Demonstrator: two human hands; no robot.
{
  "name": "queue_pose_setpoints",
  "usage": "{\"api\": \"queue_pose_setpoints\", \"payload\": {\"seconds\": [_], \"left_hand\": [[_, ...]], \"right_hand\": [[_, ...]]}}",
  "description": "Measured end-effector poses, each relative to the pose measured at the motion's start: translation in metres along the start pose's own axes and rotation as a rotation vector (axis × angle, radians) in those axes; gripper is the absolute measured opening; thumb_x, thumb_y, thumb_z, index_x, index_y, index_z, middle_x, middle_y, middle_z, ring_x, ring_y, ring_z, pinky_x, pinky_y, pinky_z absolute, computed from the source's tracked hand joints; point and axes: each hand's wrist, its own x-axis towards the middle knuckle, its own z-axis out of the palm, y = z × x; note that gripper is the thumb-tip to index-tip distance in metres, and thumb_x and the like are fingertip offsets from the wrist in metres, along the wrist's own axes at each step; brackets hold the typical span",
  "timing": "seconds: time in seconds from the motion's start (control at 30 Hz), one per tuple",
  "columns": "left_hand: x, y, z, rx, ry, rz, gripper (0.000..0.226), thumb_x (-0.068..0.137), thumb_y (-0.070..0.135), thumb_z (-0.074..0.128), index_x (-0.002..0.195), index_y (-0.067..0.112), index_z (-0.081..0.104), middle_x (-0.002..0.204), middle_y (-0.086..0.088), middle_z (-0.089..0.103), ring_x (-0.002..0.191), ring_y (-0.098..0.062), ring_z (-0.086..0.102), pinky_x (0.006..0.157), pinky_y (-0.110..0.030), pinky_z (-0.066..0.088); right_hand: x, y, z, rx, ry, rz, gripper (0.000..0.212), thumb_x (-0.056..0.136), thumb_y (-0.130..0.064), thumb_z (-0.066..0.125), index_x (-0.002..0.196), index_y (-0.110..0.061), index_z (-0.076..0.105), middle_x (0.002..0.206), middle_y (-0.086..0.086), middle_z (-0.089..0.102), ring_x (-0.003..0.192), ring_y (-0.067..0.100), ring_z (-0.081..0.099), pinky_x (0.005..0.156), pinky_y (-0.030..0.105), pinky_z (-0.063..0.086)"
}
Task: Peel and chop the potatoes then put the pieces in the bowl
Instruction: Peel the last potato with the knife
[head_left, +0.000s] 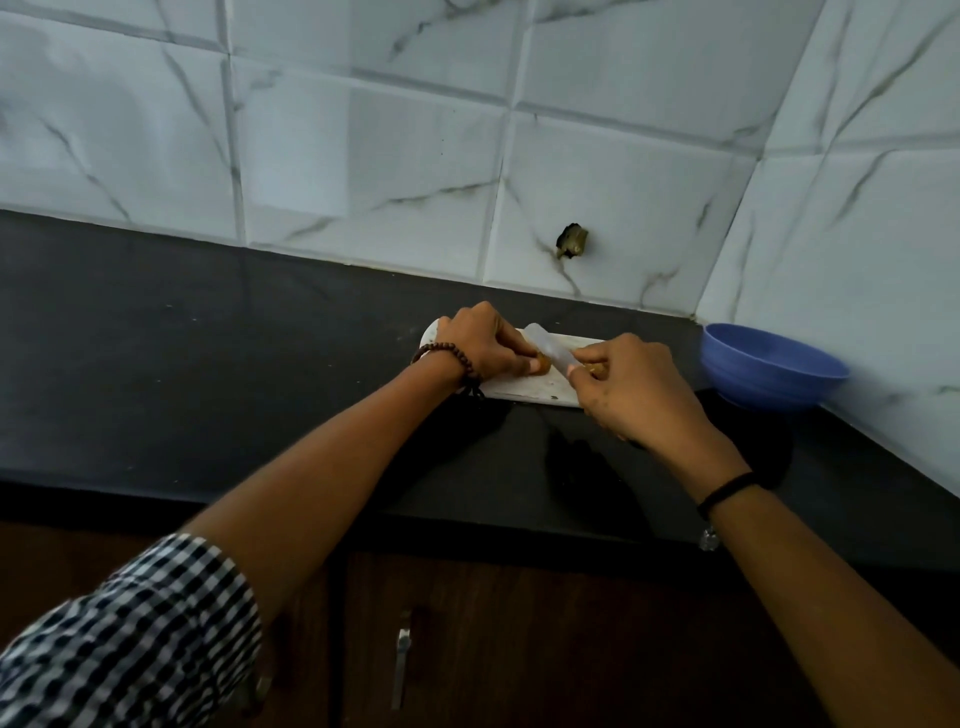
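Observation:
A white cutting board (524, 388) lies on the black counter near the wall. My left hand (480, 345) grips a small brown potato (543, 365) over the board, and most of the potato is hidden by the fingers. My right hand (631, 392) holds a knife by its handle. The pale blade (548, 347) angles up and left across the potato. A blue bowl (774, 371) stands to the right of the board in the counter's corner, and I cannot see into it.
The black counter (208, 338) stretches far to the left of the board. White marble-look tiles (363, 145) cover the back and right walls, with a dark hole (573, 241) in one tile. Brown cupboard doors with a metal handle (401, 660) sit below the counter edge.

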Motion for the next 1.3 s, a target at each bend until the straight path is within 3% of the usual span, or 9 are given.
{"api": "queue_pose_setpoints", "payload": {"seconds": [0.23, 0.4, 0.53, 0.67, 0.8, 0.93, 1.0, 1.1, 1.3], "left_hand": [[0.0, 0.0, 0.001, -0.055, -0.022, -0.035, 0.025, 0.066, 0.046, 0.082, 0.086, 0.031, 0.079, 0.09, 0.013, 0.074, 0.101, -0.006, 0.06, 0.101, -0.035, 0.043], [0.0, 0.001, 0.001, -0.047, -0.018, -0.038, 0.026, 0.068, 0.044, 0.082, 0.088, 0.029, 0.079, 0.089, 0.012, 0.073, 0.095, -0.005, 0.06, 0.098, -0.034, 0.046], [-0.001, 0.001, 0.002, -0.044, -0.017, -0.028, 0.025, 0.07, 0.041, 0.082, 0.091, 0.026, 0.078, 0.094, 0.008, 0.074, 0.098, -0.006, 0.058, 0.097, -0.029, 0.043], [-0.002, 0.0, 0.004, -0.042, 0.011, -0.027, 0.023, 0.071, 0.038, 0.082, 0.091, 0.026, 0.079, 0.095, 0.009, 0.074, 0.095, -0.003, 0.059, 0.093, -0.025, 0.043], [0.0, -0.002, 0.005, -0.034, 0.029, -0.012, 0.022, 0.07, 0.037, 0.082, 0.09, 0.027, 0.079, 0.09, 0.009, 0.075, 0.094, -0.005, 0.062, 0.09, -0.025, 0.047], [0.002, -0.006, 0.007, -0.046, 0.034, 0.0, 0.019, 0.069, 0.035, 0.082, 0.087, 0.028, 0.08, 0.086, 0.009, 0.075, 0.093, -0.004, 0.065, 0.09, -0.029, 0.052], [0.002, -0.007, 0.007, -0.055, 0.033, 0.01, 0.018, 0.068, 0.034, 0.082, 0.085, 0.028, 0.08, 0.085, 0.01, 0.075, 0.092, -0.004, 0.065, 0.09, -0.03, 0.052], [0.001, -0.007, 0.006, -0.05, 0.034, 0.028, 0.018, 0.07, 0.034, 0.082, 0.086, 0.028, 0.079, 0.086, 0.009, 0.075, 0.092, -0.004, 0.066, 0.092, -0.031, 0.052], [0.0, -0.005, 0.006, 0.066, -0.028, 0.042, 0.038, 0.078, 0.047, 0.071, 0.115, 0.041, 0.063, 0.086, 0.019, 0.067, 0.096, -0.006, 0.06, 0.102, -0.04, 0.041]], "right_hand": [[0.013, -0.006, 0.011, -0.158, 0.055, 0.025, 0.028, 0.096, -0.029, 0.056, 0.118, -0.018, 0.069, 0.1, 0.008, 0.062, 0.077, 0.022, 0.062, 0.07, 0.039, 0.057], [0.016, -0.005, 0.01, -0.174, 0.019, 0.02, 0.027, 0.098, -0.027, 0.056, 0.115, -0.012, 0.07, 0.092, 0.008, 0.06, 0.064, 0.015, 0.053, 0.05, 0.027, 0.038], [0.022, -0.006, 0.012, -0.11, -0.005, 0.048, 0.028, 0.098, -0.031, 0.054, 0.106, -0.009, 0.069, 0.098, 0.013, 0.062, 0.061, 0.017, 0.052, 0.046, 0.025, 0.031], [0.025, -0.009, 0.016, -0.095, -0.018, 0.073, 0.031, 0.098, -0.033, 0.053, 0.099, -0.006, 0.067, 0.099, 0.02, 0.06, 0.068, 0.026, 0.052, 0.057, 0.028, 0.036], [0.018, -0.012, 0.018, -0.132, -0.022, 0.043, 0.017, 0.094, -0.025, 0.056, 0.088, -0.009, 0.059, 0.092, 0.018, 0.055, 0.078, 0.033, 0.053, 0.066, 0.032, 0.037], [0.001, -0.013, 0.02, -0.214, -0.036, 0.004, 0.022, 0.095, -0.027, 0.055, 0.093, -0.006, 0.062, 0.1, 0.02, 0.061, 0.097, 0.036, 0.058, 0.067, 0.033, 0.038], [-0.008, -0.014, 0.017, -0.243, -0.029, 0.0, 0.018, 0.095, -0.027, 0.055, 0.088, -0.011, 0.059, 0.097, 0.017, 0.06, 0.095, 0.034, 0.058, 0.065, 0.032, 0.036], [-0.019, -0.016, 0.01, -0.271, -0.026, 0.005, 0.017, 0.097, -0.026, 0.056, 0.098, -0.009, 0.06, 0.093, 0.01, 0.049, 0.089, 0.03, 0.055, 0.066, 0.032, 0.037], [-0.03, -0.016, -0.003, -0.295, -0.061, 0.012, 0.028, 0.097, -0.029, 0.058, 0.119, -0.013, 0.066, 0.1, 0.007, 0.052, 0.082, 0.022, 0.06, 0.074, 0.037, 0.055]]}}
